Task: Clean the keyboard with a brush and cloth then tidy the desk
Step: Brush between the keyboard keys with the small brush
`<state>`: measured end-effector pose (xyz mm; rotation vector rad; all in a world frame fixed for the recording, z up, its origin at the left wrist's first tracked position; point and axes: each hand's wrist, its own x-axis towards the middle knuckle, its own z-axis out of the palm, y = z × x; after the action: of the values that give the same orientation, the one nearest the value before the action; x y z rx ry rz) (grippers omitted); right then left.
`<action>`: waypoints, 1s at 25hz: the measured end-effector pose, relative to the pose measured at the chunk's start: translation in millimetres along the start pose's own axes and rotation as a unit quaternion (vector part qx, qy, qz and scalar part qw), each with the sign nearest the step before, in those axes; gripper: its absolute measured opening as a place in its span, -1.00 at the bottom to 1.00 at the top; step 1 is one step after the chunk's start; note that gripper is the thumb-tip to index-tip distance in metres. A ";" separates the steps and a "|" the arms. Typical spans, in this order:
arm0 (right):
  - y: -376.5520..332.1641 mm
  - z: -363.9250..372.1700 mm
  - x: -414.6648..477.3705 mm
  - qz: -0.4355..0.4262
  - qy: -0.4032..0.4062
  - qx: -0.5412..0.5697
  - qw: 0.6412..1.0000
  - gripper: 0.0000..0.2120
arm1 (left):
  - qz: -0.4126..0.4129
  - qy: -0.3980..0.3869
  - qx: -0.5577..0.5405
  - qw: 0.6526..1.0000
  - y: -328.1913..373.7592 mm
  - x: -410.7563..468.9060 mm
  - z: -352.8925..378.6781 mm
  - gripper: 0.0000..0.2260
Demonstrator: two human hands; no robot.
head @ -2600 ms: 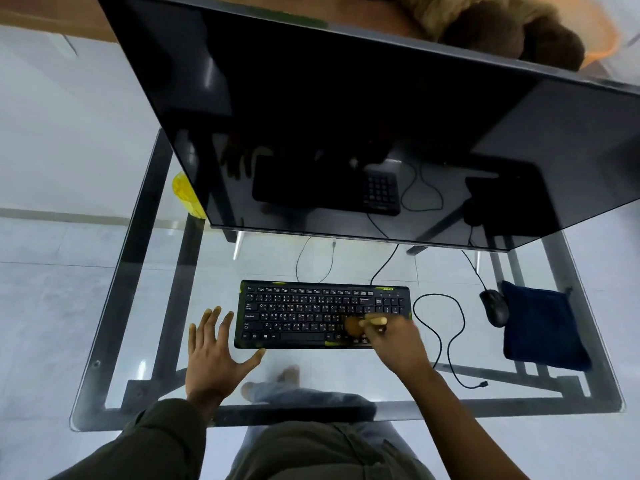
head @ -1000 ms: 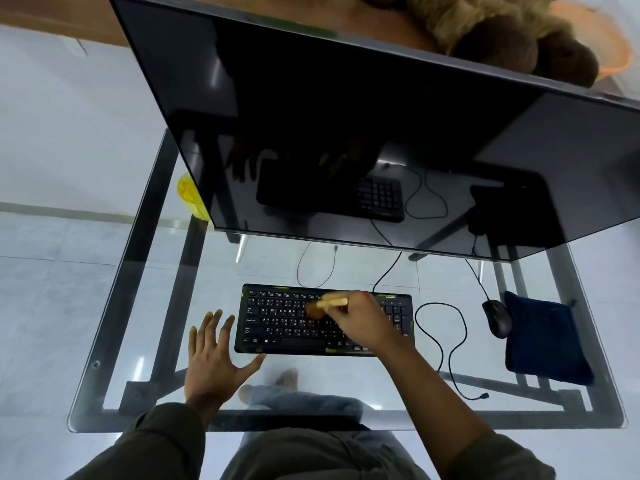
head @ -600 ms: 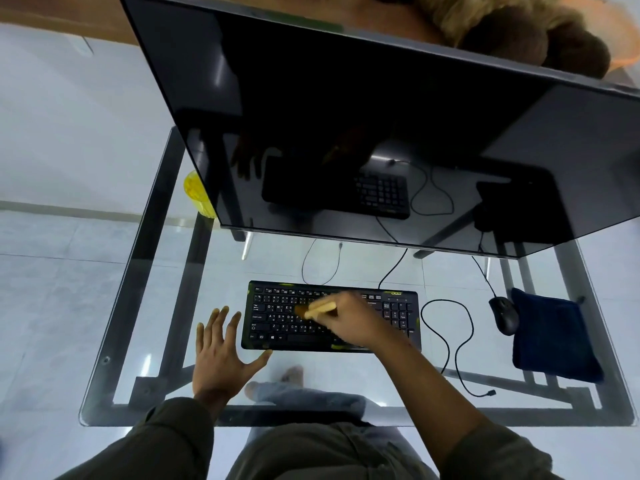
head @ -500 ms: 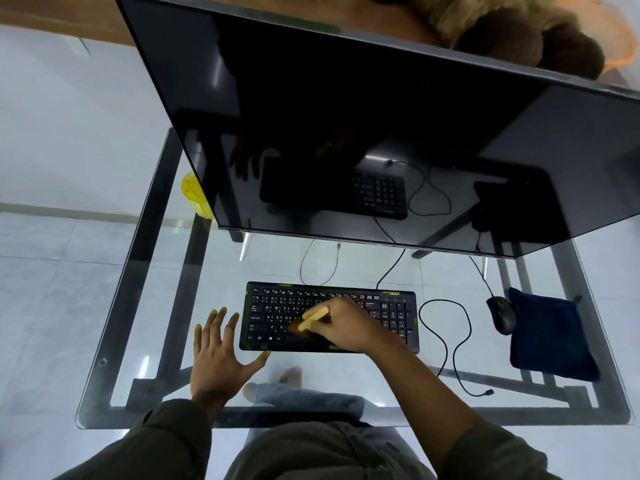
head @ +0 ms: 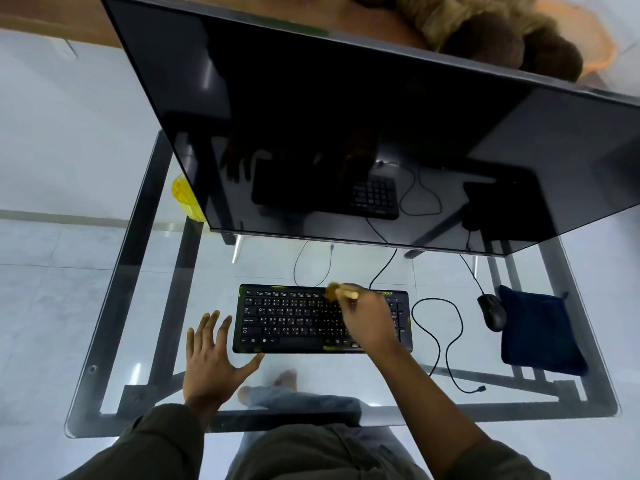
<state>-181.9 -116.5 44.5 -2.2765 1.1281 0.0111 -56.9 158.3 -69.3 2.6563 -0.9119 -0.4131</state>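
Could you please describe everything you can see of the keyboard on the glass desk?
The keyboard is a flat, black, full-size board, apparently plastic, with pale key legends and yellow-green marks along its edges. It lies flat on the glass desk below the monitor, a dark cable running from its far edge. The right hand covers its right part, holding a brush at the top row. The left hand rests beside its near left corner.

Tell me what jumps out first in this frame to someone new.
The big dark monitor fills the upper half, mirroring the desk. Below it, on the glass desk, the right hand holds a brush on the black keyboard's top row; the left hand lies flat beside it. A blue cloth sits far right.
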 end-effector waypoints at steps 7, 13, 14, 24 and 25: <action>45.7 -14.9 -14.1 0.033 0.017 0.036 0.999 -0.80 | 0.000 -0.006 0.000 1.000 0.6 -0.3 -0.4 -0.10; 53.5 -13.7 -16.5 0.091 0.030 0.052 0.994 -0.80 | -0.003 -0.008 -0.002 1.000 1.4 0.2 -0.9 -0.09; 53.7 -16.4 -16.3 0.095 0.051 0.048 0.993 -0.79 | -0.003 -0.008 -0.002 1.000 1.5 0.4 -0.6 -0.10; 58.6 -20.6 -25.7 0.063 -0.009 0.100 0.993 -0.83 | -0.003 -0.011 -0.004 1.000 0.4 1.3 0.5 -0.09; 59.0 -20.9 -27.0 0.069 0.030 0.088 0.993 -0.82 | -0.003 -0.011 -0.003 1.000 0.8 1.3 0.9 -0.09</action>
<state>-247.3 -135.0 39.0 -2.0515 1.2654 -0.1000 -56.6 156.7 -70.0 2.6538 -0.9086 -0.4478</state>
